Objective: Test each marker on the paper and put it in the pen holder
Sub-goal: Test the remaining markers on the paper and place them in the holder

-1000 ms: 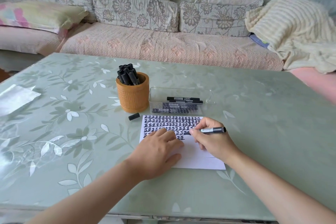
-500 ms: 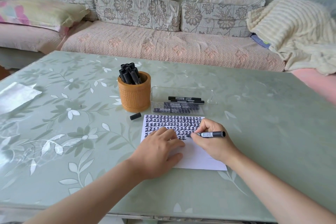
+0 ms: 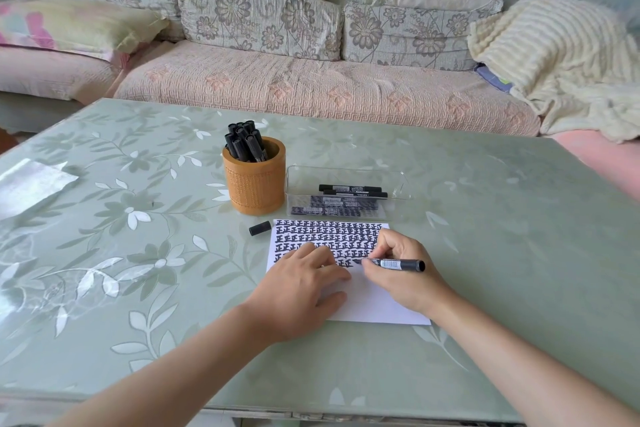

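Paper mid-table, near edge by me; table bare to R. My R hand grips marker, tip on paper, L hand flat, holding nothing. Vs 1 s ago: marker tilted lower, hand barely shifted.

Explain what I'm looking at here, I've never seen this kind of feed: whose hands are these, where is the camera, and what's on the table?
There is no machine: a person wears one camera on the head, looking down at their own hands. The left hand presses flat on the paper, which carries rows of black test marks. The right hand holds an uncapped marker, tip on the paper. Its likely cap lies beside the sheet. Behind stand an orange pen holder with markers in it and a clear tray holding more, all on a green floral table.
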